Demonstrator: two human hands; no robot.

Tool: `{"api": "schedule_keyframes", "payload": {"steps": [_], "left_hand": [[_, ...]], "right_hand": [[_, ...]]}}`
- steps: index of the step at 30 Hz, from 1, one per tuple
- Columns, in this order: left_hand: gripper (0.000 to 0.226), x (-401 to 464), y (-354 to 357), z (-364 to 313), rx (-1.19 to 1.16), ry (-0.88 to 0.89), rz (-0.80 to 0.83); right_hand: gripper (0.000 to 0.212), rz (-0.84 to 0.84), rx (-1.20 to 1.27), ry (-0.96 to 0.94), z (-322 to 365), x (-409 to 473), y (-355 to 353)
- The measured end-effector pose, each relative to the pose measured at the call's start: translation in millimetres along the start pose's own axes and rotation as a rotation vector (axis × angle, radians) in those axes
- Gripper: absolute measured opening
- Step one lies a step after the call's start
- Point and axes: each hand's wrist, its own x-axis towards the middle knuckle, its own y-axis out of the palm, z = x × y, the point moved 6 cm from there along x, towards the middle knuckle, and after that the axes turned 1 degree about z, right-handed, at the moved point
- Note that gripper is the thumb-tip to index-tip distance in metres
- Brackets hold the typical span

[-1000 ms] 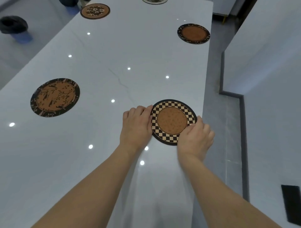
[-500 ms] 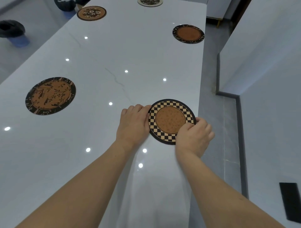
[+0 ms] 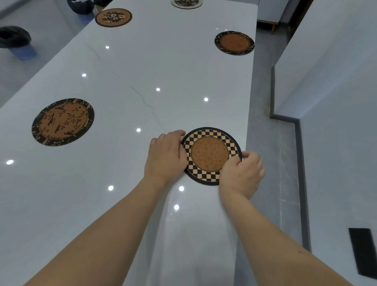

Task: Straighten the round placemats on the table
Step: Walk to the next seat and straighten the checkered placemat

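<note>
Now the checkered placemat (image 3: 210, 153) sits closer to the table (image 3: 142, 71) edge than before. Left hand (image 3: 165, 156) presses flat against its round rim; right hand (image 3: 241, 173) pinches the opposite edge.

On the table (image 3: 142, 67), one placemat (image 3: 210, 154) lies near the right edge, between the left hand (image 3: 165, 156) and right hand (image 3: 241, 174). A second mat (image 3: 62, 121) lies well to its left; a third (image 3: 234, 42), fourth (image 3: 113, 17) and fifth (image 3: 186, 2) lie farther back.

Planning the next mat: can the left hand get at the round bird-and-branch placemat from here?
Probably yes: bare white tabletop lies between the left hand and the round black-rimmed orange bird-and-branch placemat; it must first leave the checkered placemat.
</note>
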Motion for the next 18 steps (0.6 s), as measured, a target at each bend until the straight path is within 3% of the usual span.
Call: {"api": "schedule_keyframes", "payload": {"steps": [10,18], "left_hand": [[0.028,1.2,3.0,-0.2,0.092,0.033,0.028],[0.029,1.9,4.5,-0.2,0.12,0.036,0.054]], "right_hand": [[0.036,-0.013,0.016,0.031,0.3,0.5,-1.4],[0.045,0.16,-0.07,0.105,-3.4,2.4,9.8]]}}
